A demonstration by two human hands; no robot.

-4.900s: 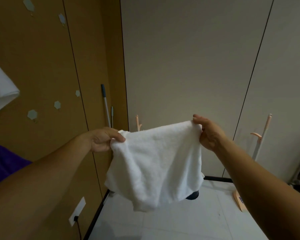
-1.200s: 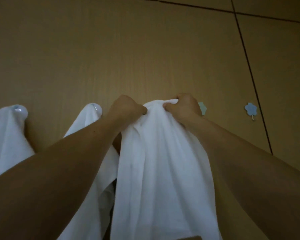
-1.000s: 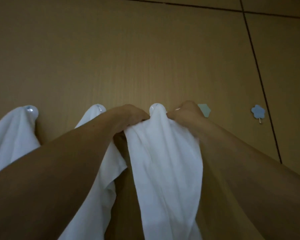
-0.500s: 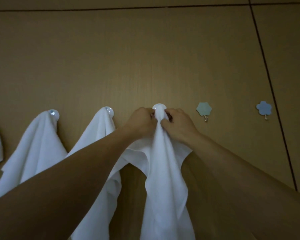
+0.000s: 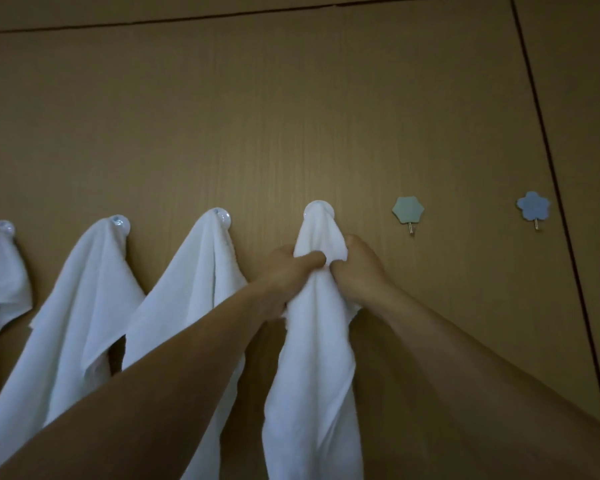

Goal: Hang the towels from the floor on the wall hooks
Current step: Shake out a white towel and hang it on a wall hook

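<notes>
White terry towel (image 5: pixel 314 358), the rightmost of the row, is hanging from a round white wall hook (image 5: pixel 319 206) on the tan wood-grain wall panel (image 5: pixel 291 116), its peak draping over the hook and its length falling straight down. Three further white towels (image 5: pixel 80 306) are hanging from hooks to its left, the farthest partly cropped by the frame edge. Two hooks to its right are standing bare: a pale green hexagonal hook (image 5: pixel 408 210) and a blue flower-shaped hook (image 5: pixel 533 206). The floor is lying out of view, so remaining towels cannot be counted. Left hand (image 5: pixel 288 268) and right hand (image 5: pixel 357 271) are reaching up on extended arms, each pinching the towel's gathered neck just below the hook, fingers curling into the cloth. Seating is appearing nearly done, with release pending.
</notes>
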